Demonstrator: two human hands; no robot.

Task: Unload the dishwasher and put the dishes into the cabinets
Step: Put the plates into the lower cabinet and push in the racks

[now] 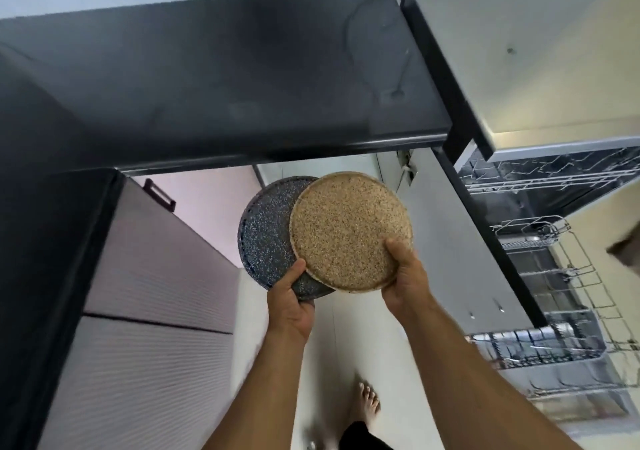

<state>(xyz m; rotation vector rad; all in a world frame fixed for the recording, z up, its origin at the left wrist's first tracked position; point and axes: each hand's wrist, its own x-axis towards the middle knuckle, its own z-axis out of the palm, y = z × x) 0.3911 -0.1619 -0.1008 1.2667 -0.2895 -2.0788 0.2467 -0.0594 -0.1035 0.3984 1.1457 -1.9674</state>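
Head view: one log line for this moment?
left hand: holds round blue speckled plate | right hand: holds round tan speckled plate | dishwasher: open

The upper plate (349, 231) is tan, speckled all over with fine brown and dark flecks, and has a pale cream rim. The plate under it (266, 231) is dark blue-grey with white and blue speckles. Left of the plates, the cabinet fronts (156, 311) are pale mauve with fine horizontal ribbing and carry a dark purple handle (160, 195). Above the plates, the counter (207, 78) is glossy black. The floor (346, 338) is off-white.
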